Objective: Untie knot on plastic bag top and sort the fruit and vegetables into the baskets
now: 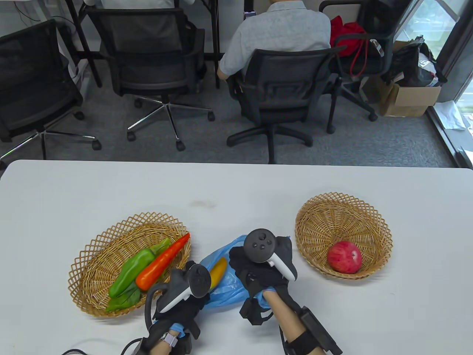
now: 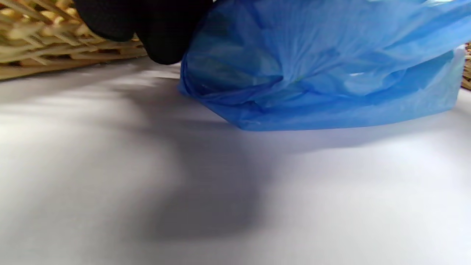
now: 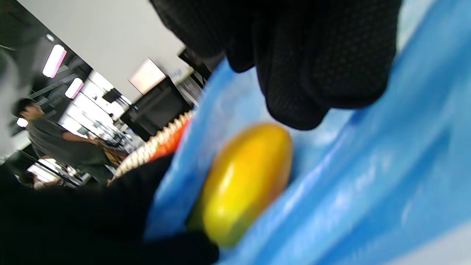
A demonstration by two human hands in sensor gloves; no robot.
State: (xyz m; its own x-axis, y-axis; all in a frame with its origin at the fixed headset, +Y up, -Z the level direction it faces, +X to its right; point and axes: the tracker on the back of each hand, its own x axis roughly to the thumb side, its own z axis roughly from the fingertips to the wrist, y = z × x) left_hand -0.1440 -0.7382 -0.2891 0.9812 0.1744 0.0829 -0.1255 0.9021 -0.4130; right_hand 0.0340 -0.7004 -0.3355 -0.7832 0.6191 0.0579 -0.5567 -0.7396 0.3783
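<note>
An open blue plastic bag [image 1: 225,292] lies on the white table between my hands, with a yellow mango [image 1: 218,271] showing in its mouth. My left hand [image 1: 192,296] is at the bag's left edge, and its fingers [image 2: 162,40] pinch the plastic [image 2: 312,73] beside the left basket [image 2: 44,44]. My right hand [image 1: 255,273] is over the bag's right side. In the right wrist view its fingers [image 3: 312,66] hang just above the mango [image 3: 246,180], inside the blue plastic [image 3: 368,191], without touching it.
The left wicker basket [image 1: 92,244] holds a green pepper [image 1: 131,271], a carrot [image 1: 162,262] and a leafy green [image 1: 123,301]. In the right wicker basket [image 1: 343,214] lies a red apple [image 1: 344,257]. Office chairs and a seated person are beyond the table's far edge.
</note>
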